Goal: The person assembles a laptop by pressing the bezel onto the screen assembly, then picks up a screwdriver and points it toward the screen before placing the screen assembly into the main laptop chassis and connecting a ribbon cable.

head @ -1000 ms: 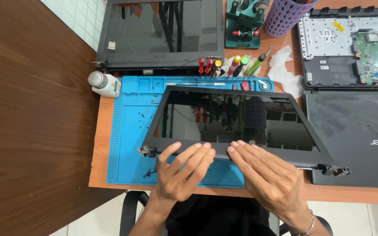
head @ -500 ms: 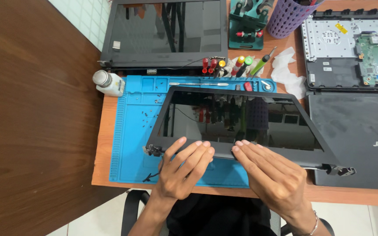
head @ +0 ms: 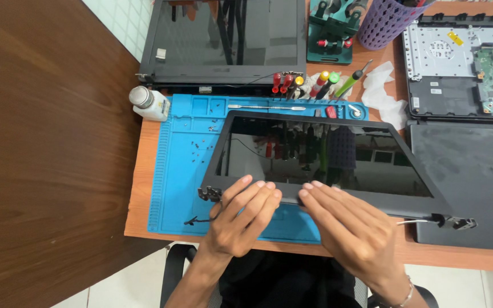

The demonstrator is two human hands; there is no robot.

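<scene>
- Both hands lie flat, fingers stretched out and pressing down on the lower bezel strip of the laptop screen assembly (head: 320, 157) – nothing is clasped; the left hand (head: 241, 219) and the right hand (head: 352, 228) rest palm-down side by side, fingertips nearly meeting at the middle of the strip
- Compared with a second ago the fingers sit in almost the same spot on the bezel; the shift in the picture looks like the camera's, not the hands', so the pressing along that edge seems to be going on in one place rather than travelling
- The screen assembly lies glass-up on the blue work mat (head: 192, 165), its right part reaching over a dark laptop lid (head: 475, 182); a hinge (head: 209, 194) juts out at the left corner and another hinge with a cable (head: 455, 221) at the right
- A thin metal pry tool (head: 266, 107) lies untouched in the mat's top tray, with small screws scattered over the mat's left part
- Beyond the mat – a row of coloured screwdrivers (head: 309, 84), a white bottle (head: 148, 102), a second screen panel (head: 226, 40), and an opened laptop base (head: 463, 63) at the far right
</scene>
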